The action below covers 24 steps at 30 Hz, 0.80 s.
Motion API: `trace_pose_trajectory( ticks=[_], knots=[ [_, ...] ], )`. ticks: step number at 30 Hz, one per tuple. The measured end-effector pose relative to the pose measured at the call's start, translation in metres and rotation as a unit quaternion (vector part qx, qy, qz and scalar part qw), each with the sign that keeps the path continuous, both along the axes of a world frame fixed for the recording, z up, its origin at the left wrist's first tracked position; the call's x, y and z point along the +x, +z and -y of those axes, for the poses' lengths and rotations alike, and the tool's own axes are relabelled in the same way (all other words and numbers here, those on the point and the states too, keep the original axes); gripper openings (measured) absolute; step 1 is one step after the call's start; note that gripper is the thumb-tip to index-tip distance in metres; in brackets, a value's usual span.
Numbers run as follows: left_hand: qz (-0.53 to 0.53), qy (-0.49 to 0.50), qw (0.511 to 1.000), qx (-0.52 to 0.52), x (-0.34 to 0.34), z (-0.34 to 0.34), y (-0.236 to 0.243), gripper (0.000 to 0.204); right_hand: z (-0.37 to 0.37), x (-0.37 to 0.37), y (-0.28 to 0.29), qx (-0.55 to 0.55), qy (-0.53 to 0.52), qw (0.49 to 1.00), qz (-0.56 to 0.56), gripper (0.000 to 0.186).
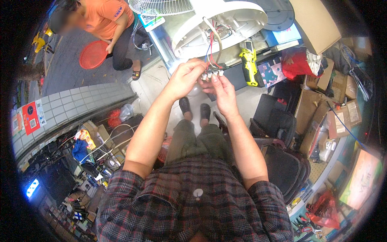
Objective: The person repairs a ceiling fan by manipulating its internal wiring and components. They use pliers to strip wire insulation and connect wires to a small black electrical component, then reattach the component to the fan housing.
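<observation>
A plaid-shirted torso fills the 6 o'clock edge, with two bare forearms raised toward the centre. Just above centre, a small push-button switch block (213, 74) with white keys is held between both hands: the left hand (183, 78) is curled over its left end, fingers pressed together around it, while the right hand (223, 93) supports it from below, thumb pinched against the keys. Red, blue and beige wires (213, 48) are seen running from the block up into the opened white fan base (219, 24) at 12 o'clock, so the switch is judged already lifted out of the housing yet still wired, with any refitting left undone. A yellow cordless tool (250, 66) lies untouched at 1 o'clock. Cardboard boxes (322, 117) are stacked at 3 o'clock. At 11 o'clock, farthest off, a squatting person in an orange shirt (105, 18) is pictured beside a red round guard (93, 54).
</observation>
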State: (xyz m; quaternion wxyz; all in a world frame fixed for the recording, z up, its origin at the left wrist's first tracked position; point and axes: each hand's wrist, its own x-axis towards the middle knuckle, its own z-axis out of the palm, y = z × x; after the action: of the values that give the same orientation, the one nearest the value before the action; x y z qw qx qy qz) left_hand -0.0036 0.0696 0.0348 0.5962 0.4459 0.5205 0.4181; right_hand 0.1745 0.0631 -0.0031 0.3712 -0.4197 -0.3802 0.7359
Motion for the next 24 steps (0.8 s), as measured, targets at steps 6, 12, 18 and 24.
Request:
trace_pose_trajectory(
  ticks=[6,12,18,24],
  knots=[
    [0.024,0.018,1.000,0.005,0.001,0.001,0.001,0.030,0.000,0.002,0.001,-0.001,0.009,1.000,0.002,0.035],
    [0.066,0.031,0.997,0.007,-0.002,0.002,-0.003,0.034,0.000,0.000,-0.001,-0.001,0.010,1.000,0.005,0.034],
    [0.164,0.042,0.984,-0.060,-0.008,0.000,-0.012,0.037,-0.001,-0.001,-0.003,0.003,0.010,1.000,0.009,0.033],
    [0.201,0.011,0.973,-0.111,-0.007,0.004,-0.018,0.033,0.005,-0.001,0.005,0.025,-0.008,0.999,0.039,0.032]
  ],
)
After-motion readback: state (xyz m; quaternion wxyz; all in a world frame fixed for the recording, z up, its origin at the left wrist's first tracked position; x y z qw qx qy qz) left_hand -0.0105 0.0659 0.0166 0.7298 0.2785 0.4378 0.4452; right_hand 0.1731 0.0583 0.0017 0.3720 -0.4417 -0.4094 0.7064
